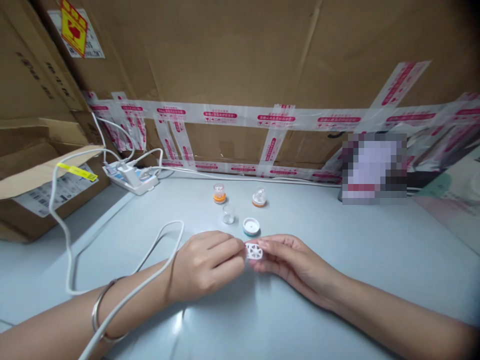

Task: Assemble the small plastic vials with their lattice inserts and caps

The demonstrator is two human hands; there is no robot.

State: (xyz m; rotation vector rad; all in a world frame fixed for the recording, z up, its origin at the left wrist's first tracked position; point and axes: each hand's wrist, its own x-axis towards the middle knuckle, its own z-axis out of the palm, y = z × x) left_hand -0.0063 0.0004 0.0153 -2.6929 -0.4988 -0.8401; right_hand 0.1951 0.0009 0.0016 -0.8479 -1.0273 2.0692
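Note:
Between my two hands is a small white plastic piece with a spoked, wheel-like pattern (255,251). My right hand (294,262) pinches its right side between thumb and fingers. My left hand (210,262) is closed, its fingers bunched at the piece's left edge; the fingertips are partly hidden. Just beyond the hands lies a round white cap with a teal rim (251,227). A small clear cup (228,215) stands to its left. Farther back are a clear-topped container with an orange band (219,194) and a clear and white one with an orange base (259,197).
A white cable (142,287) loops over my left forearm. At the left are a power strip (140,185) with plugs and an open cardboard box (56,200). A large taped carton (232,60) walls off the table's back. A blurred-out object (371,167) stands back right.

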